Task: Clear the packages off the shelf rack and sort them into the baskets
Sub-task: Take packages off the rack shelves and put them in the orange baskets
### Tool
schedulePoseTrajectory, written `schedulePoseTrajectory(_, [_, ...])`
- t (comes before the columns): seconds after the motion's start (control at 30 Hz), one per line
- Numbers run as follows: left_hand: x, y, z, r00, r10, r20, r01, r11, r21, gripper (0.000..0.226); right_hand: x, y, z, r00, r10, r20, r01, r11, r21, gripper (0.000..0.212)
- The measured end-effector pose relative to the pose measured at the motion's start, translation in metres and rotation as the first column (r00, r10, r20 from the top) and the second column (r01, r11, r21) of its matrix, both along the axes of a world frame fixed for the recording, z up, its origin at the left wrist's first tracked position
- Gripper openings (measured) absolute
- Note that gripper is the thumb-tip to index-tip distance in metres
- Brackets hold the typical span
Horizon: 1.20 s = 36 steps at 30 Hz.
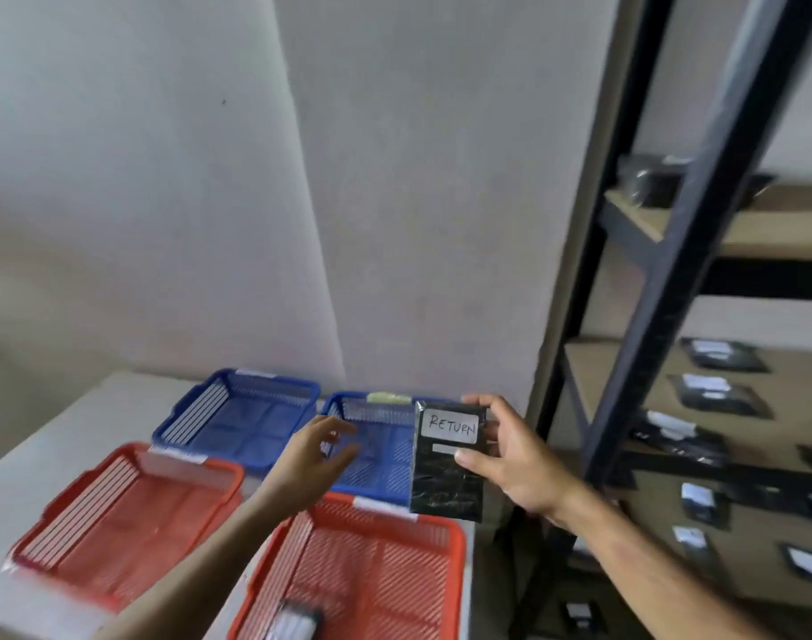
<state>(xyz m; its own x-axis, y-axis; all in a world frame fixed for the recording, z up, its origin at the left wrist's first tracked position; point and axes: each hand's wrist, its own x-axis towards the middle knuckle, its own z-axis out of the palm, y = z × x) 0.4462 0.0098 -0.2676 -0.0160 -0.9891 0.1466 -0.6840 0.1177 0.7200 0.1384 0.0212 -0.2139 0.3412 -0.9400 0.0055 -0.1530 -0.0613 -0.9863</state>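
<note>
My right hand (510,459) grips a black package (445,478) with a white label reading RETURN, upright above the near right edge of the right blue basket (371,404). My left hand (314,455) hovers over that blue basket with relaxed fingers and holds nothing. A second blue basket (237,418) sits to its left. Two red baskets lie nearer me: the left one (117,515) looks empty, and the right one (371,570) holds a black package with a white label (297,621) at its near edge.
All baskets stand on a white table (34,473) against a grey wall. A black metal shelf rack (662,279) with wooden boards rises at the right. Several black labelled packages (713,394) lie on its lower shelves, and one dark package (648,177) on the upper shelf.
</note>
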Motion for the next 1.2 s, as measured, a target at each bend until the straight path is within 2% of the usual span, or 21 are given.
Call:
schedulePoseTrajectory(0.1, [0.068,0.025,-0.044,0.997,0.069,0.025,-0.072,0.988,0.14,0.022,0.068,0.006,-0.065,0.995,-0.099,0.005,0.098,0.99,0.105,0.047])
schedulePoseTrajectory(0.23, [0.128,0.051,-0.109,0.985,0.13,0.11,-0.16,0.93,0.33,0.038,0.14,0.008,-0.133,0.98,-0.201,0.002,0.193,0.945,0.265,0.039])
schedulePoseTrajectory(0.4, [0.145,0.065,-0.182,0.97,0.065,0.236,-0.188,0.815,0.549,0.066,0.198,0.001,-0.197,0.974,-0.201,-0.103,0.225,0.882,0.414,0.039])
schedulePoseTrajectory(0.47, [0.139,0.07,-0.203,0.965,-0.015,0.262,-0.147,0.796,0.587,0.064,0.214,-0.001,-0.222,0.972,-0.163,-0.167,0.224,0.852,0.473,0.037])
schedulePoseTrajectory(0.53, [0.137,0.076,-0.219,0.965,-0.055,0.258,-0.111,0.802,0.586,0.051,0.228,-0.004,-0.244,0.968,-0.135,-0.214,0.23,0.821,0.523,0.032])
schedulePoseTrajectory(0.6, [0.137,0.081,-0.231,0.969,-0.01,0.247,-0.133,0.82,0.557,0.039,0.241,-0.006,-0.264,0.962,-0.113,-0.248,0.238,0.792,0.562,0.032])
schedulePoseTrajectory(0.67, [0.137,0.084,-0.238,0.975,0.039,0.22,-0.152,0.84,0.521,0.038,0.252,-0.008,-0.28,0.955,-0.103,-0.28,0.252,0.781,0.572,0.036])
schedulePoseTrajectory(0.77, [0.136,0.087,-0.24,0.98,0.074,0.184,-0.156,0.865,0.478,0.039,0.264,-0.01,-0.295,0.938,-0.081,-0.337,0.264,0.795,0.546,0.035])
schedulePoseTrajectory(0.9, [0.135,0.088,-0.241,0.984,0.091,0.153,-0.153,0.872,0.465,0.042,0.269,-0.01,-0.306,0.817,-0.145,-0.558,0.355,0.889,0.29,0.028])
schedulePoseTrajectory(1.03, [0.133,0.089,-0.239,0.979,0.093,0.182,-0.173,0.855,0.489,0.045,0.269,0.002,-0.31,0.737,-0.211,-0.642,0.331,0.941,0.071,0.028])
schedulePoseTrajectory(1.1, [0.132,0.088,-0.236,0.972,0.089,0.218,-0.189,0.85,0.491,0.04,0.267,0.005,-0.307,0.739,-0.223,-0.636,0.296,0.955,0.009,0.036])
schedulePoseTrajectory(1.2, [0.132,0.087,-0.232,0.963,0.07,0.259,-0.195,0.845,0.497,0.035,0.259,0.011,-0.298,0.776,-0.185,-0.604,0.27,0.961,0.053,0.042])
